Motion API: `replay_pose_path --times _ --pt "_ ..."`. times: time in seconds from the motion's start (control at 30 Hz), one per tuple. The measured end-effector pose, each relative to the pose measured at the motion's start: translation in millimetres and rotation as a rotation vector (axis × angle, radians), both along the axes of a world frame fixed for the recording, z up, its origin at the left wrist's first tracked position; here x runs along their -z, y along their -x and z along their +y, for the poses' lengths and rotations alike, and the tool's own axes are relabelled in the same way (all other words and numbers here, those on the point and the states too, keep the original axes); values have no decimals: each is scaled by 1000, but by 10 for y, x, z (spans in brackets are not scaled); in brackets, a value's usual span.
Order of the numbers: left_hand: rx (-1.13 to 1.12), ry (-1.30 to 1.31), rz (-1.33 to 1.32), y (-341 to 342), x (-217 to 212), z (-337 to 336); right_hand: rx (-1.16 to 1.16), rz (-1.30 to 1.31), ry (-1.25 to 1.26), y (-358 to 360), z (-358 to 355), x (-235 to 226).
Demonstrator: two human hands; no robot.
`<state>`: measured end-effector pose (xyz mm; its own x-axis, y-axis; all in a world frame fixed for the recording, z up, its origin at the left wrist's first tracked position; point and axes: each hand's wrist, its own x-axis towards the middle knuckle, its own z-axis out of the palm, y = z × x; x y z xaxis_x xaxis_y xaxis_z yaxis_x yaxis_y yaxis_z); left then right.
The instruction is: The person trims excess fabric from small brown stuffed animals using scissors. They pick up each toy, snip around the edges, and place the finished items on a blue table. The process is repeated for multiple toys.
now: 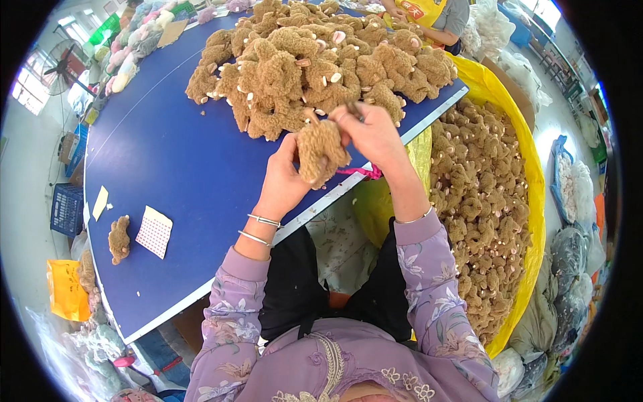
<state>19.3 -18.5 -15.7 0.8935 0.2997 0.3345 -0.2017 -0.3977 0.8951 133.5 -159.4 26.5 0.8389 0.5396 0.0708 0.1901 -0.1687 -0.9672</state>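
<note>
My left hand (pixel 284 175) is closed round a small brown plush toy (pixel 320 151), held up over the near edge of the blue table (pixel 167 174). Close by on its right, my right hand (pixel 368 130) has its fingers closed on a small dark tool (pixel 353 109), too blurred to name more exactly. The fingertips of that hand meet the toy's upper side. A bright pink cord (pixel 365 172) hangs below the right wrist at the table edge. Just beyond both hands rises a large heap of similar brown plush toys (pixel 288 74).
To my right stands a big yellow bag (pixel 536 221) full of brown plush pieces. A single plush toy (pixel 119 239) lies at the table's left beside a sheet of small stickers (pixel 154 232). A co-worker in a yellow apron (pixel 418 12) is across the table. Blue crate (pixel 67 209) at left.
</note>
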Motion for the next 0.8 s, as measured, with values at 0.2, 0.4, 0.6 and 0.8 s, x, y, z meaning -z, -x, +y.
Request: replay_pose_path --times 0.2,0.4,0.6,0.8 --pt "2 11 26 -19 77 50 -151 -343 -122 268 -23 -195" --pt "-14 -50 90 -26 43 11 -26 -735 83 173 101 45" --pt "-13 41 20 -47 88 16 82 -197 -252 156 -68 -134" --pt "-53 30 26 -31 66 -13 -43 -391 -5 218 -39 -95"
